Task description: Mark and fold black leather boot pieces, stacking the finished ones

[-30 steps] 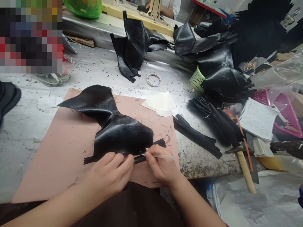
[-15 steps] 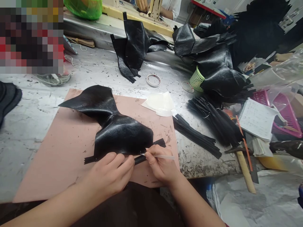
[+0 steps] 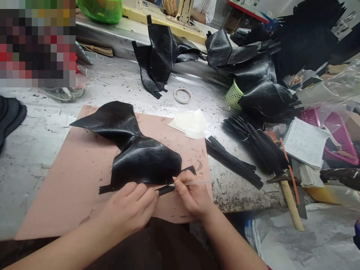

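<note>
A black leather-like piece point(image 3: 146, 161), two panels seamed together, lies on a pinkish board point(image 3: 64, 180). Along its near edge runs a black zipper tape point(image 3: 165, 189) with jagged ends, one showing at each side. My left hand point(image 3: 137, 206) is closed, its fingertips pinching the tape near the middle; the exact grip is partly hidden. In a pinch, my right hand point(image 3: 194, 195) holds a thin whitish stick point(image 3: 198, 182), like a pen refill. Its tip side points left, close to the tape and the piece's lower right corner.
White paper pieces point(image 3: 191, 123) lie on the board's far edge. Beyond are a tape roll point(image 3: 182, 96), sewn black pieces point(image 3: 161, 56) and a green basket point(image 3: 234, 94). Bundled zipper tapes point(image 3: 236, 163), a notebook point(image 3: 305, 142) and a wooden-handled hammer point(image 3: 292, 206) lie right. Another person's hand point(image 3: 170, 5) is behind.
My right hand has shifted slightly right with the stick. My left hand has moved a little left, and the tape's left end has shifted slightly with it.
</note>
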The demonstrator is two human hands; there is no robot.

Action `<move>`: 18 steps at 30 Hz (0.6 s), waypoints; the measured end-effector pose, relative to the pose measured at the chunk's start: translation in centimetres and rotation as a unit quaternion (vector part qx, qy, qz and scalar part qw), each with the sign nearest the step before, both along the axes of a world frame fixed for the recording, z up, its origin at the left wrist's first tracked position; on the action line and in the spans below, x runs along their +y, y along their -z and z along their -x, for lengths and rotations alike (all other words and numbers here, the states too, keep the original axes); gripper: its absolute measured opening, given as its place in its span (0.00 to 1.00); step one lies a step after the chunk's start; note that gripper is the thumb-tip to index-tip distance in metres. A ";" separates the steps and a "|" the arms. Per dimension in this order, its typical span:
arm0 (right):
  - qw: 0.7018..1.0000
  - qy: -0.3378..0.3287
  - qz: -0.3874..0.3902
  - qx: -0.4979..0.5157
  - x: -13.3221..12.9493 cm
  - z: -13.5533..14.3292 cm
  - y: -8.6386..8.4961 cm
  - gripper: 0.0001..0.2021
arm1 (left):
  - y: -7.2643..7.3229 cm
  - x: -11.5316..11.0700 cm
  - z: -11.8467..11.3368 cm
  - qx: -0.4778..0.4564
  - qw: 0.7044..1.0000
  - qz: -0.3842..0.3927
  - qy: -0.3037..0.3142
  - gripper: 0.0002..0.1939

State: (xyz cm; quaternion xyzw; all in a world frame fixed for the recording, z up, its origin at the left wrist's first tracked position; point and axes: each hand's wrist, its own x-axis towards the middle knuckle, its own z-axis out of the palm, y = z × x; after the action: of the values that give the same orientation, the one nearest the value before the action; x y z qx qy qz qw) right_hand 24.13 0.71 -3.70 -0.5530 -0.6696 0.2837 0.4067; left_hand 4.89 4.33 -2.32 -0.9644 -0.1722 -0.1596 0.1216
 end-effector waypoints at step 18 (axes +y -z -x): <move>0.997 -0.021 -0.031 -0.061 0.1 0.3 -0.5 0.08 | -0.3 0.1 0.0 0.008 1.000 0.002 0.001 0.09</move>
State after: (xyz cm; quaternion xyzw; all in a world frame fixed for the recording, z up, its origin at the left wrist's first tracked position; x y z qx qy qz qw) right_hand 23.78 0.77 -3.16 -0.5423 -0.7129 0.2372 0.3760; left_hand 4.86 4.42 -1.98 -0.9661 -0.1703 -0.1519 0.1211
